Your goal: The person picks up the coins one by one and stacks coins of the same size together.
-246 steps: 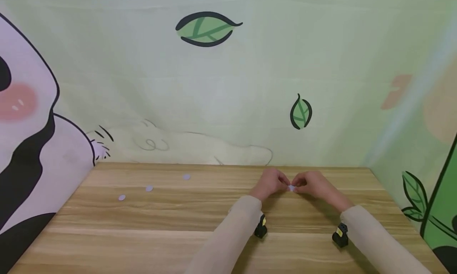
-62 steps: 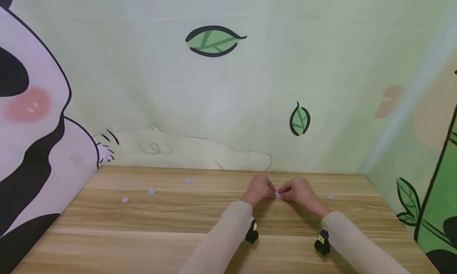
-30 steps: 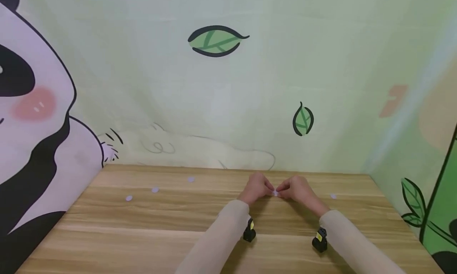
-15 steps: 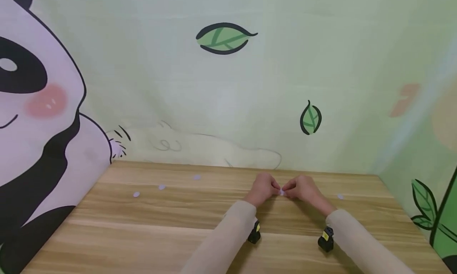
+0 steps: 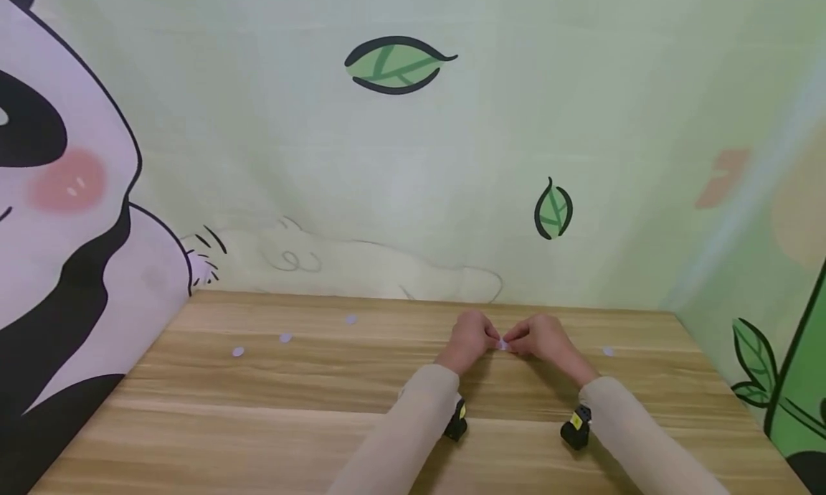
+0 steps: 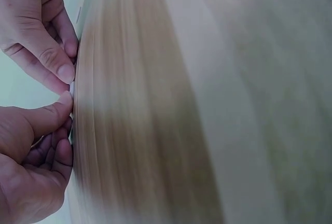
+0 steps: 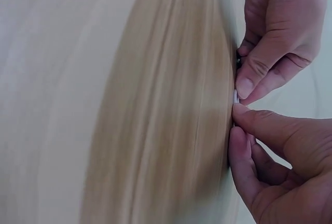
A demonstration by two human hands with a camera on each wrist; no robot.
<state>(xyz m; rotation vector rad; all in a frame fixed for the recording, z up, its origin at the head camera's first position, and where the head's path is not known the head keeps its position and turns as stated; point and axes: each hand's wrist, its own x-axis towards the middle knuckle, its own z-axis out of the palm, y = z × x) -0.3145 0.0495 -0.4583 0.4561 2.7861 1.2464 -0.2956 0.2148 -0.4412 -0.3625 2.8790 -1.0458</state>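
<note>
Left hand (image 5: 470,337), right hand (image 5: 543,337) both pinching one disc (image 5: 502,344); four more discs (image 5: 286,338) on table (image 5: 258,448).

Discs (image 5: 286,338) on table (image 5: 258,437), fingers (image 5: 521,330) between

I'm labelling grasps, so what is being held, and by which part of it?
A small pale disc, by opposite edges: left hand at its left, right hand at its right.
</note>
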